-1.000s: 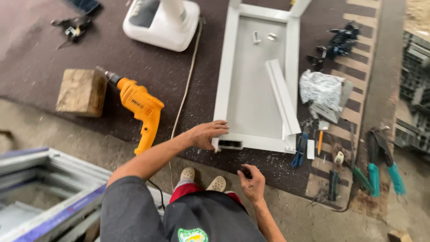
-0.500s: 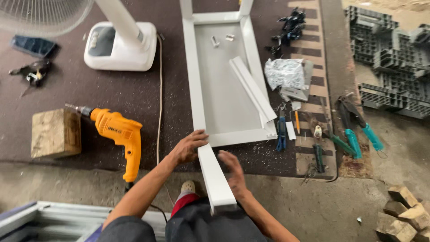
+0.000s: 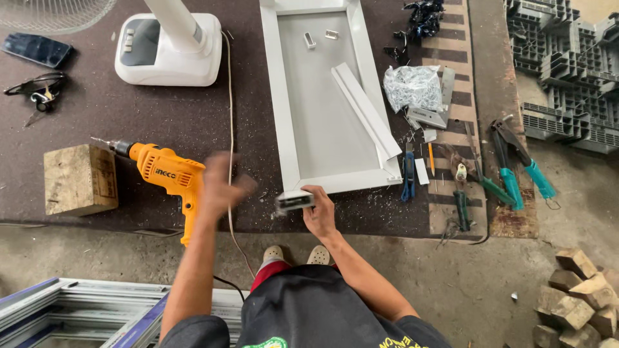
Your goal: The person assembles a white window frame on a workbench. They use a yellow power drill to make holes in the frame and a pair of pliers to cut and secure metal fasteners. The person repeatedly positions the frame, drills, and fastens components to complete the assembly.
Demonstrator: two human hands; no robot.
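Clearly the right hand (image 3: 320, 216) grips a short grey metal profile (image 3: 294, 202) at its end; it seems light, stiff, sharp-edged; the left hand (image 3: 222, 187) hovers open, blurred, beside the orange drill (image 3: 169, 174).

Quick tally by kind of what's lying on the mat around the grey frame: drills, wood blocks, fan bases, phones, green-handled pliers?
Orange drill: 1
Wood block on the mat: 1
White fan base: 1
Phone: 1
Green-handled pliers: 2, one by the mat edge, one left of it
Total: 6
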